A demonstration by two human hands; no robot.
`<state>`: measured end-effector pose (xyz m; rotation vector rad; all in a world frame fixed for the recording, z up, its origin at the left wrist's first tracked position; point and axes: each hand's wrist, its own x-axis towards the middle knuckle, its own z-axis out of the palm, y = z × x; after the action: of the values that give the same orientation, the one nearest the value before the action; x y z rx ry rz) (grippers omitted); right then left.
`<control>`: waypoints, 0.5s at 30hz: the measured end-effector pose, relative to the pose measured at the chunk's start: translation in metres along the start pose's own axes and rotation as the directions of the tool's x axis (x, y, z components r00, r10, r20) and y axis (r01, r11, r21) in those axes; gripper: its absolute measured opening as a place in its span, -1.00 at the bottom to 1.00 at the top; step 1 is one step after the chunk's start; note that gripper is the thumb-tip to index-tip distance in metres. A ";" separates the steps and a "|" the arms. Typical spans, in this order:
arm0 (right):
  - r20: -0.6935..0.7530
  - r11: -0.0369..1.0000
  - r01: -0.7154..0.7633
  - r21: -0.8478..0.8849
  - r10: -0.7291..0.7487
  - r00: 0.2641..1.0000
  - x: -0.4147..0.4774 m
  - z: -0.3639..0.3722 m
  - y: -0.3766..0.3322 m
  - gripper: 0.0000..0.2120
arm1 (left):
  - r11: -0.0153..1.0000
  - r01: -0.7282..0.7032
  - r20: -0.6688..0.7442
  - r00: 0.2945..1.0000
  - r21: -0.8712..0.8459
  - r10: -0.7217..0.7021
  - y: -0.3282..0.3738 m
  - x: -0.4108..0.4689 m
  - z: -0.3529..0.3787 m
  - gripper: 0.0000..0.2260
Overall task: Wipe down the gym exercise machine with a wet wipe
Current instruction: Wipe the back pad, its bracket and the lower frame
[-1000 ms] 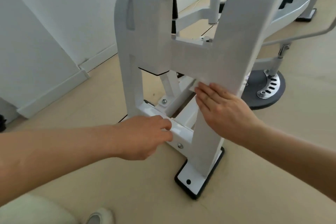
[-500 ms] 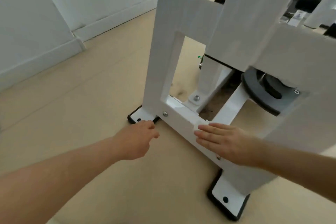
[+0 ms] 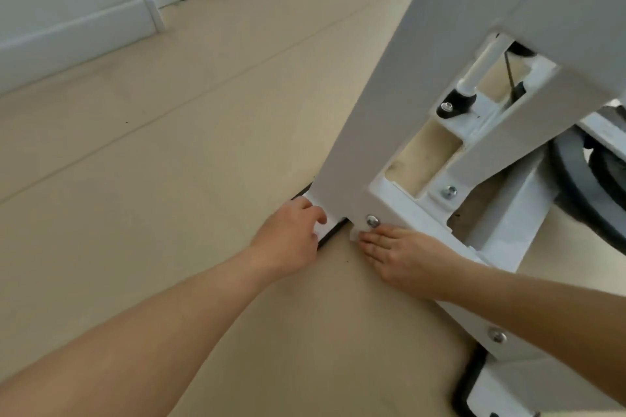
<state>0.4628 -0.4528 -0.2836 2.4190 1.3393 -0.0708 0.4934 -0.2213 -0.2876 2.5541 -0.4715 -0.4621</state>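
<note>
As my right grip [image 3: 403,259] presses the wet wipe [image 3: 354,234] flat-fingered | crossbar [image 3: 415,213] runs rightward | left grip [image 3: 291,240] curled, hold unclear

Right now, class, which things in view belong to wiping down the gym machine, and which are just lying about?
Job: white metal machine frame; small white wet wipe under the right hand; left hand at the black-edged white foot plate.
Lying about: beige floor; white skirting board.

Flat, straight-fingered right hand [image 3: 406,257]; left hand [image 3: 291,240] perhaps loosely curled.
</note>
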 end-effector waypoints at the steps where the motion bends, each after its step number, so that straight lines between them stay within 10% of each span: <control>1: 0.001 1.000 0.002 0.016 -0.002 1.000 0.007 0.000 -0.003 -0.60 | 0.999 0.034 -0.029 0.999 -0.027 -0.034 -0.009 0.002 -0.004 -0.63; 6: -0.185 0.945 -0.130 0.300 0.191 0.964 0.076 -0.023 -0.017 -0.68 | 0.992 0.087 -0.038 0.995 -0.095 -0.091 -0.041 0.005 -0.012 -0.55; 9: -0.068 0.806 -0.415 0.421 0.484 0.872 0.124 -0.021 -0.022 -0.54 | 0.969 0.155 -0.090 0.980 -0.193 -0.175 -0.051 0.008 -0.012 -0.56; 15: 0.099 0.645 -0.485 0.591 0.538 0.837 0.118 0.004 -0.082 -0.52 | 0.977 0.074 -0.126 0.987 -0.201 -0.101 -0.059 0.006 -0.011 -0.58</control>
<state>0.4599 -0.3197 -0.3378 3.2953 0.6385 -0.2782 0.5175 -0.1715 -0.3111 2.4026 -0.2516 -0.3443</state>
